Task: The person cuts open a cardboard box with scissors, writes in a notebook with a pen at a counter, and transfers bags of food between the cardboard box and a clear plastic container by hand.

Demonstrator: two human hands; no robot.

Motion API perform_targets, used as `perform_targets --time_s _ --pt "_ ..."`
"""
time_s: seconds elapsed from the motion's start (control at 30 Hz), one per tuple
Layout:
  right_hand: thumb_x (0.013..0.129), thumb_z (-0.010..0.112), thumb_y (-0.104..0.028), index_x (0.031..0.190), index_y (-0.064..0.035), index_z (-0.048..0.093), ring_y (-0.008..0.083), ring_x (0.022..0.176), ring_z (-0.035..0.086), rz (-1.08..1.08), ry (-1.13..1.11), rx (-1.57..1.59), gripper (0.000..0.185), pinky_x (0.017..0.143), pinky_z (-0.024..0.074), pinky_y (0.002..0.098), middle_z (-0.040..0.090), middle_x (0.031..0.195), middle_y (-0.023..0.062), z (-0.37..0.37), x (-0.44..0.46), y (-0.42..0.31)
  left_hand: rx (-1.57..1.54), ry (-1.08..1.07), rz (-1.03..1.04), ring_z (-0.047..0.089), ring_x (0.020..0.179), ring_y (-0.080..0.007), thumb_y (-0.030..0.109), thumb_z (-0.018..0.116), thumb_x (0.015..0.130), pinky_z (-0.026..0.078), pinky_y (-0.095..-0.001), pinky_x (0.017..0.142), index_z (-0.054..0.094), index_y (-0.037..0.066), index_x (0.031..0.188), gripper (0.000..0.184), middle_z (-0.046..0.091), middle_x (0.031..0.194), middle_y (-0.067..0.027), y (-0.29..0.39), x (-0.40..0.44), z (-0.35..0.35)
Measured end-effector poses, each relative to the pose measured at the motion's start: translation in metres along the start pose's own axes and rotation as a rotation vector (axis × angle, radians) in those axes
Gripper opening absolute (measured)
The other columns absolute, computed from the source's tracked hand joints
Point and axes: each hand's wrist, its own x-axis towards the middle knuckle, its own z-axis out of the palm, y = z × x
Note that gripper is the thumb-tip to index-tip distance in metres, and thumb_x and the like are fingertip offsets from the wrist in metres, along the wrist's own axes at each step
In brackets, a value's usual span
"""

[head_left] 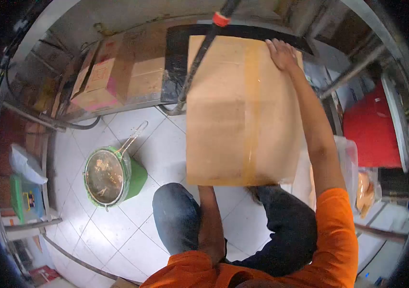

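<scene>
A large brown cardboard box [219,115], with yellowish tape [251,115] down its face, is in front of me above my knees. My right hand [283,55] grips its far edge near the right corner, fingers bent over the rim. From below, my left forearm [209,216] reaches behind the near edge of the box, which hides my left hand and its fingers. Whether the box rests on anything is hidden.
A green bucket [137,180] stands on the white tiled floor [99,235], topped by a wire strainer [103,177] with food scraps. Further back lies another cardboard box [101,81] on a low shelf. A dark pole [204,55] crosses before the box; a red container [372,127] is at right.
</scene>
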Motion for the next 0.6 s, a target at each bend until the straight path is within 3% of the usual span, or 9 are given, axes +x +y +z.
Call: perform_targets --time_s 0.07,0.17,0.27,0.33,0.43,0.53,0.6 --pt "0.098 0.022 -0.055 0.132 -0.0098 0.049 0.0386 0.13 0.041 0.018 -0.129 -0.077 0.062 0.108 0.0268 0.0555 0.049 0.136 0.0182 0.021 0.01 0.017 -0.049 -0.042 -0.013 0.047 0.122 -0.0336 0.053 0.031 0.096 0.04 -0.0533 0.101 0.041 0.009 0.137 0.061 0.05 0.133 -0.0139 0.001 -0.007 -0.001" --pt "0.098 0.019 -0.057 0.138 -0.0118 0.045 0.0364 0.134 0.036 0.126 -0.144 -0.12 0.066 0.112 0.0225 0.0544 0.045 0.142 0.0157 -0.003 -0.01 -0.007 -0.188 -0.095 -0.015 0.047 0.122 -0.0337 0.052 0.031 0.097 0.04 -0.0534 0.101 0.041 0.009 0.137 0.06 0.051 0.133 -0.0141 0.016 -0.015 -0.005" --pt "0.097 0.017 -0.057 0.139 -0.0111 0.045 0.0365 0.134 0.037 0.178 -0.179 -0.068 0.068 0.112 0.0232 0.054 0.047 0.141 0.0142 -0.05 -0.037 -0.04 -0.093 -0.061 0.076 0.049 0.119 -0.0336 0.047 0.032 0.097 0.042 -0.0524 0.099 0.043 0.006 0.135 0.057 0.052 0.13 -0.0153 0.02 -0.024 0.029" --pt "0.097 0.018 -0.056 0.137 -0.0111 0.047 0.0362 0.132 0.04 0.132 -0.081 -0.072 0.066 0.111 0.0247 0.0533 0.05 0.138 0.0139 -0.043 -0.042 -0.036 0.1 0.026 0.178 0.052 0.115 -0.0334 0.038 0.033 0.097 0.044 -0.0505 0.096 0.046 0.002 0.13 0.051 0.055 0.125 -0.0173 0.025 -0.043 0.059" --pt "0.097 0.025 -0.053 0.131 -0.0126 0.054 0.0353 0.126 0.047 0.118 -0.047 -0.054 0.06 0.106 0.0299 0.0521 0.058 0.129 0.0112 -0.039 -0.059 -0.049 0.05 0.339 0.264 0.058 0.103 -0.0326 0.026 0.037 0.093 0.046 -0.0477 0.091 0.055 -0.002 0.116 0.041 0.06 0.111 -0.0176 0.036 -0.053 0.053" --pt "0.097 0.029 -0.052 0.122 -0.013 0.061 0.0354 0.119 0.052 0.133 -0.001 -0.023 0.056 0.103 0.0323 0.0514 0.063 0.121 0.0106 -0.042 -0.072 -0.051 0.122 0.361 0.266 0.063 0.09 -0.0313 0.023 0.041 0.09 0.051 -0.0449 0.082 0.06 -0.003 0.102 0.035 0.063 0.094 -0.0157 0.034 -0.076 0.089" --pt "0.096 0.03 -0.052 0.114 -0.0125 0.065 0.0354 0.114 0.054 0.103 0.099 0.017 0.056 0.101 0.0331 0.051 0.065 0.114 0.0103 -0.018 -0.084 -0.045 0.271 0.499 0.345 0.064 0.081 -0.0298 0.022 0.044 0.088 0.052 -0.0439 0.074 0.061 -0.004 0.095 0.032 0.063 0.088 -0.0146 0.03 -0.09 0.072"
